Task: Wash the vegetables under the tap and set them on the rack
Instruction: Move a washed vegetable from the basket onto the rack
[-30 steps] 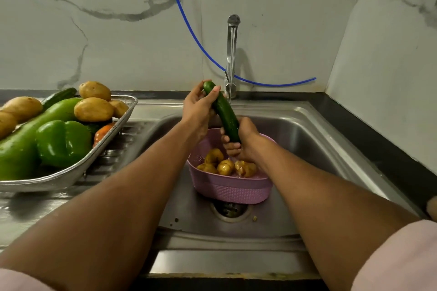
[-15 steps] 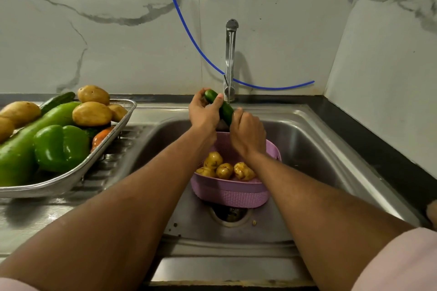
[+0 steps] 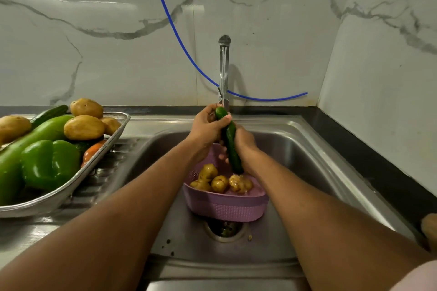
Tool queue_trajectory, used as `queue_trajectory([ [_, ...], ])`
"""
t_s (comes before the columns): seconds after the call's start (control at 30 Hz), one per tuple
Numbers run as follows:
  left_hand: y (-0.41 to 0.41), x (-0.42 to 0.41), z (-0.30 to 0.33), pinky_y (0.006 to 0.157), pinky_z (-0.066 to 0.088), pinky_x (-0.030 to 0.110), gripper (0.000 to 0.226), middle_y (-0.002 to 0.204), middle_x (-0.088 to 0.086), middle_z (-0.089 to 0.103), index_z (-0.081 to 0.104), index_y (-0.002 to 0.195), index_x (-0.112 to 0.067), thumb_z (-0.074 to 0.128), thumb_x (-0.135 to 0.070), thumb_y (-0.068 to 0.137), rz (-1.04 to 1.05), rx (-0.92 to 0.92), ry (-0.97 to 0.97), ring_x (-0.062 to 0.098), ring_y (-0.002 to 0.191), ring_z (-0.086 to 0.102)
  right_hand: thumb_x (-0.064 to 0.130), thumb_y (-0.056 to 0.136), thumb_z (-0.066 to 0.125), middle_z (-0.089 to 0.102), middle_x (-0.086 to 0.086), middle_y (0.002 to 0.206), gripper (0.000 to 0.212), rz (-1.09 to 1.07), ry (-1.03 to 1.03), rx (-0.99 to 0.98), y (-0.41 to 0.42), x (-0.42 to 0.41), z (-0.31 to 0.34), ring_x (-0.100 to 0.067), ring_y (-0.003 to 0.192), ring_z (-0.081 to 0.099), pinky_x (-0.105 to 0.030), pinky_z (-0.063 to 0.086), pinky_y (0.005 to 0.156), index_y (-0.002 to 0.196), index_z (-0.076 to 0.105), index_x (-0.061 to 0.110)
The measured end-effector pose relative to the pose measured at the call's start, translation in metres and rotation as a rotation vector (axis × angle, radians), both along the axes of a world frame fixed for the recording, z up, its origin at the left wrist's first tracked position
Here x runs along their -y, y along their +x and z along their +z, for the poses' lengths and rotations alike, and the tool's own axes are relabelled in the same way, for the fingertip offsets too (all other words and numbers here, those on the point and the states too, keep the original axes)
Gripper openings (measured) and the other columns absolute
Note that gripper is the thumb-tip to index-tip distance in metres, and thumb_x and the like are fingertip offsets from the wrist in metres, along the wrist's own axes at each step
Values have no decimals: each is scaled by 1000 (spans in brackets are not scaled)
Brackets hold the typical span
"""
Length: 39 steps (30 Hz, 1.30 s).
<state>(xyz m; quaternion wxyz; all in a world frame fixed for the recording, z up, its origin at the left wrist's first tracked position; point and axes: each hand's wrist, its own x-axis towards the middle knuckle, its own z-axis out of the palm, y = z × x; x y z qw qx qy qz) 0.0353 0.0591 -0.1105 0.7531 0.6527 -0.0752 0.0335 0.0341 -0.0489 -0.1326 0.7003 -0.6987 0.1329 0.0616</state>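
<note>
A dark green cucumber (image 3: 230, 142) is held upright under the running tap (image 3: 224, 71), over the sink. My left hand (image 3: 207, 129) grips its top end. My right hand (image 3: 244, 143) wraps its middle and lower part. Water runs down the cucumber onto several small potatoes (image 3: 218, 181) in a pink basket (image 3: 227, 207) that sits in the sink below. A steel rack tray (image 3: 71, 192) on the left drainboard holds potatoes (image 3: 84, 127), a green pepper (image 3: 48, 164), a long pale green gourd (image 3: 28, 143), another cucumber (image 3: 49, 113) and something orange.
The steel sink (image 3: 307, 156) has its drain (image 3: 224, 229) just in front of the basket. A blue hose (image 3: 179, 38) hangs across the marble wall behind the tap. A black counter edge runs along the right side.
The cucumber has swung from a slant to nearly upright and dropped lower over the basket. My right hand slid down along it. The camera view shifted slightly.
</note>
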Motion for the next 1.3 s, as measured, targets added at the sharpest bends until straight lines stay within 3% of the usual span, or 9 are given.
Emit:
queue_trajectory([
  [0.1, 1, 13, -8, 98, 58, 45, 34, 115, 2, 69, 60, 118, -21, 78, -17, 89, 176, 57, 171, 23, 112, 66, 50, 103, 25, 74, -15, 92, 65, -247, -428, 271, 7, -6, -12, -34, 81, 72, -44, 59, 77, 98, 72, 5],
  [0.23, -3, 24, -12, 91, 56, 28, 34, 105, -8, 62, 57, 126, -19, 72, -22, 95, 344, 133, 240, 9, 100, 62, 48, 109, 23, 69, -8, 85, 65, -257, -644, 493, -2, -3, -17, -26, 79, 63, -36, 44, 68, 83, 69, 9],
  [0.33, -5, 29, -16, 77, 49, 22, 19, 100, -6, 59, 50, 122, -19, 56, -17, 104, 332, 209, 309, 6, 89, 58, 39, 111, 30, 67, -7, 78, 51, -164, -454, 527, -1, -4, -24, -23, 77, 65, -40, 52, 68, 76, 60, 17],
  [0.5, -2, 32, -13, 72, 46, 25, 13, 95, 1, 56, 48, 118, -11, 48, -16, 106, 159, 137, 244, 11, 85, 55, 39, 109, 33, 69, -11, 87, 39, -34, -138, 246, 1, -3, -24, -27, 86, 68, -34, 55, 68, 96, 63, 17],
  [0.63, 1, 21, -14, 85, 50, 30, 29, 104, 13, 58, 53, 119, -7, 40, -32, 110, 16, 76, 292, 21, 97, 58, 51, 105, 29, 55, -8, 61, 59, 232, 142, -77, -15, 16, -12, -20, 51, 50, -29, 43, 50, 75, 58, 10],
  [0.83, -5, 16, 1, 95, 50, 32, 35, 100, 8, 71, 60, 93, -18, 35, -35, 110, -259, -126, -187, 18, 100, 68, 59, 103, 27, 44, -1, 55, 64, 466, 349, -180, -11, 29, -8, -16, 44, 39, -24, 36, 44, 62, 52, 16],
  [0.93, -2, 10, 9, 107, 45, 36, 27, 95, 5, 70, 62, 97, -17, 40, -28, 108, -315, -218, -325, 24, 111, 69, 60, 103, 27, 45, -3, 55, 66, 444, 335, -130, -13, 24, -1, -16, 43, 39, -24, 36, 45, 61, 52, 15],
  [1.1, -2, 14, 19, 79, 49, 30, 21, 68, -1, 54, 60, 90, -17, 46, -21, 105, -200, -342, -376, 16, 67, 54, 54, 106, 28, 56, -11, 58, 67, 109, 38, 107, -16, 11, -7, -21, 42, 47, -27, 39, 44, 73, 61, 6],
  [1.3, 0, 11, 19, 78, 53, 30, 45, 67, 1, 57, 68, 113, -5, 36, -37, 111, -131, -333, -388, 17, 66, 58, 40, 109, 30, 66, -14, 64, 58, -79, -214, 300, -10, 6, -10, -23, 47, 58, -30, 46, 45, 90, 67, -1],
])
